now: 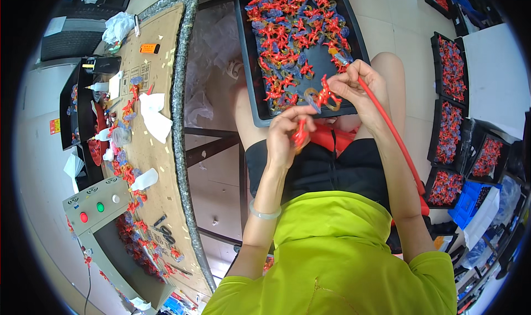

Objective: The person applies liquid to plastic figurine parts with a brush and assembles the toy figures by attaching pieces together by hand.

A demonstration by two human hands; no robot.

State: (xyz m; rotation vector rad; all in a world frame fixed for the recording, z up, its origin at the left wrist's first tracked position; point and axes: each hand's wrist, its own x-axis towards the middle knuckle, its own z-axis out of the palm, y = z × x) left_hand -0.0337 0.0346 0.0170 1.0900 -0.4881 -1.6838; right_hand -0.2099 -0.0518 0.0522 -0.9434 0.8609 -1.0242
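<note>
My right hand point(362, 91) is closed around a paintbrush point(387, 121) with a long red handle, its bristles pointing up over the tray. Between my two hands is a small red figurine point(327, 95) with translucent blue and yellowish parts. The fingertips of my left hand point(285, 135) pinch its blue end, and my right fingertips are at its red part. A second red figurine point(300, 136) is tucked in my left fingers. Just beyond lies a black tray point(249, 66) full of similar figurines point(293, 25), resting across my thighs.
To the left, a cardboard-topped workbench point(171, 77) carries a white bottle point(145, 179), white paper point(156, 116), scissors point(166, 235) and a grey machine point(97, 204) with red and green buttons. Several black trays point(437, 132) of figurines stand on the right. A blue crate point(470, 204) is beside them.
</note>
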